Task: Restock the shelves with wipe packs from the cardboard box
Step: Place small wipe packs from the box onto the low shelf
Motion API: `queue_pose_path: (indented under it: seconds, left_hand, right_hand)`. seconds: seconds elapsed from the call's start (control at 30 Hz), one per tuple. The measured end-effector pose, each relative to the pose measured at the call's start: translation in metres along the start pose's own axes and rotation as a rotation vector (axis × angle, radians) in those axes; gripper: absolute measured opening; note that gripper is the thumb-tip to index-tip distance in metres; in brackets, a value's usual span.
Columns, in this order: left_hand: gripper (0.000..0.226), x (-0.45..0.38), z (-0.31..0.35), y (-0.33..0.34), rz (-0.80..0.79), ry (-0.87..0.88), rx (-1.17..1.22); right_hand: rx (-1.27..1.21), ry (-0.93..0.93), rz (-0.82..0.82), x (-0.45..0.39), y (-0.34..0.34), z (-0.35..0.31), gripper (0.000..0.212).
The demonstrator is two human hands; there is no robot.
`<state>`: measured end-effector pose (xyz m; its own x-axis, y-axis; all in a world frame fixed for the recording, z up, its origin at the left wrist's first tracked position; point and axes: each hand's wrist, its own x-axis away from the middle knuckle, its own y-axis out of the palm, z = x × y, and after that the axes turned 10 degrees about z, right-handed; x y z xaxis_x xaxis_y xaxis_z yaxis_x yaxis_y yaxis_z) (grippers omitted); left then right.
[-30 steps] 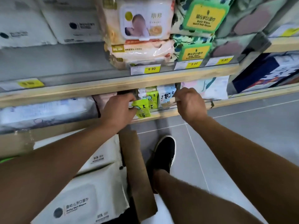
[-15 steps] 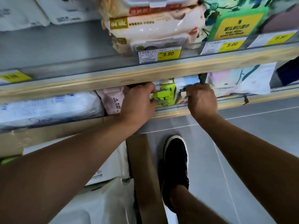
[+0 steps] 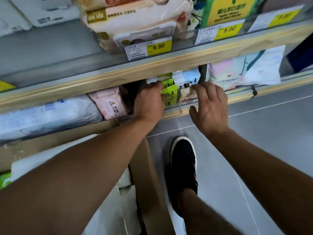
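The small green wipe packs (image 3: 170, 92) stand upright at centre frame on the lower shelf (image 3: 177, 111), long axis vertical, faces toward the aisle; their print is too blurred to read. The left hand (image 3: 149, 102) curls its fingers around their left side. Just right, a pale blue pack (image 3: 187, 78) shows a panda. The right hand (image 3: 210, 106) hovers beside it with fingers spread, holding nothing. Above, yellow price tags read 9.90 (image 3: 158, 46) and 5.00 (image 3: 229, 29). The cardboard box (image 3: 145, 175) sits at lower centre beside a black shoe (image 3: 183, 167).
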<state>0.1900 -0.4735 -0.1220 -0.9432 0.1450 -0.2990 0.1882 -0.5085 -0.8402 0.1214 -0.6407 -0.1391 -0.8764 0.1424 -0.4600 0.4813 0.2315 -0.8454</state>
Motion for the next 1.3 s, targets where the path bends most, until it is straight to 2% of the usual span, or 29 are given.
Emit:
queue_pose_path:
  seconds: [0.37,0.57,0.8,1.1,1.3]
  left_hand:
    - [0.019,-0.008,-0.007,0.012,0.002,0.035,-0.032]
    - [0.027,-0.006,-0.014,0.007,-0.08,0.062,-0.028]
    - [0.042,-0.003,-0.012,-0.009,-0.104,0.032,0.012]
    - [0.051,0.027,0.002,-0.113,-0.145,0.063,-0.012]
    - [0.052,0.071,-0.004,-0.194,-0.167,0.068,-0.005]
  right_hand:
    - [0.01,0.037,-0.108,-0.008,0.001,-0.006,0.065]
    - [0.012,0.039,-0.134,-0.007,-0.001,-0.009,0.065]
    - [0.011,0.028,-0.17,-0.007,-0.011,-0.015,0.066]
    - [0.093,-0.105,-0.431,-0.034,-0.098,-0.064,0.064]
    - [0.058,-0.131,-0.474,-0.02,-0.161,-0.138,0.064]
